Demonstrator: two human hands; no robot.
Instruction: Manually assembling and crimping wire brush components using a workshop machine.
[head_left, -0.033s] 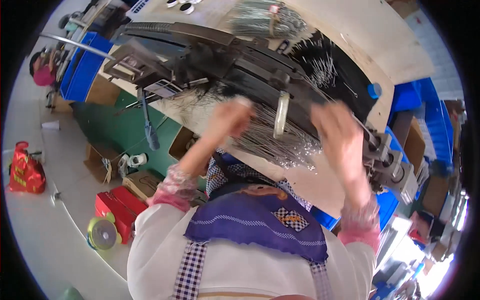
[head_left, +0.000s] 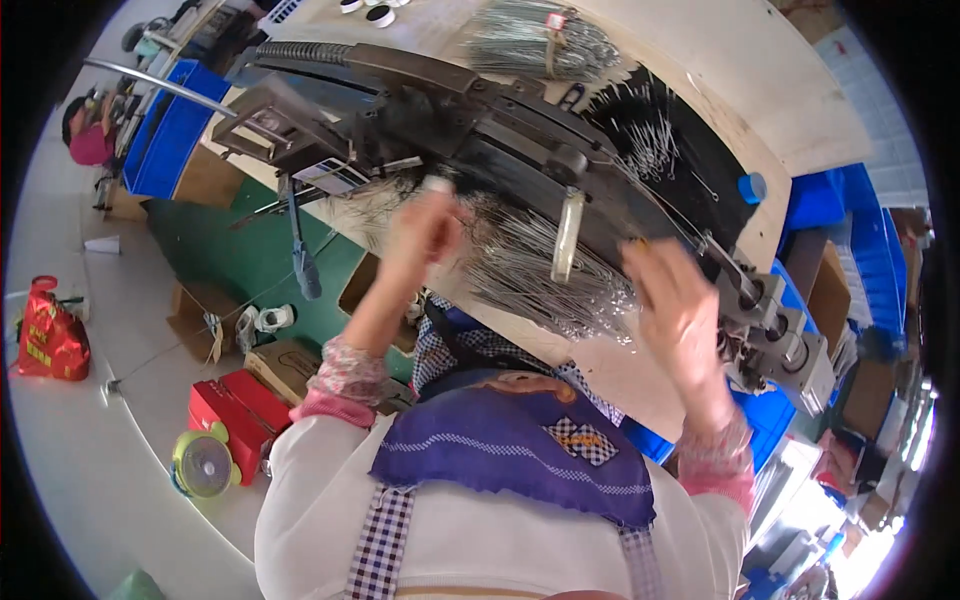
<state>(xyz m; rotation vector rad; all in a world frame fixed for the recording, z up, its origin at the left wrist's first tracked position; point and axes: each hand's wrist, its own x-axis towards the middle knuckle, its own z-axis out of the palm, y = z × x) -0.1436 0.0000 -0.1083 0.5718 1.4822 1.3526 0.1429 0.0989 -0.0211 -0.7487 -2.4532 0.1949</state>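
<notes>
My left hand (head_left: 425, 232) is over the left end of a pile of thin metal wires (head_left: 540, 280), its fingers curled together and a white covering on one fingertip. Whatever it may hold is too blurred to make out. My right hand (head_left: 672, 300) hovers at the right end of the pile, fingers bent but apart, with nothing visible in them. Just beyond both hands lies a long dark metal bench machine (head_left: 520, 160). A pale, translucent handle (head_left: 568, 235) juts from it over the wires, between my hands.
Looped wires (head_left: 650, 145) lie on a black mat behind the machine, near a blue cap (head_left: 750, 187). Further back is a tied wire bundle (head_left: 545, 45). Metal fittings (head_left: 790, 345) stand right of my right hand. Blue bins (head_left: 170, 130) flank the bench; a small fan (head_left: 207, 465) is lower left.
My left hand has shifted left and slightly nearer me, away from the middle of the wires. My right hand has come down a little, its fingertips lower beside the machine.
</notes>
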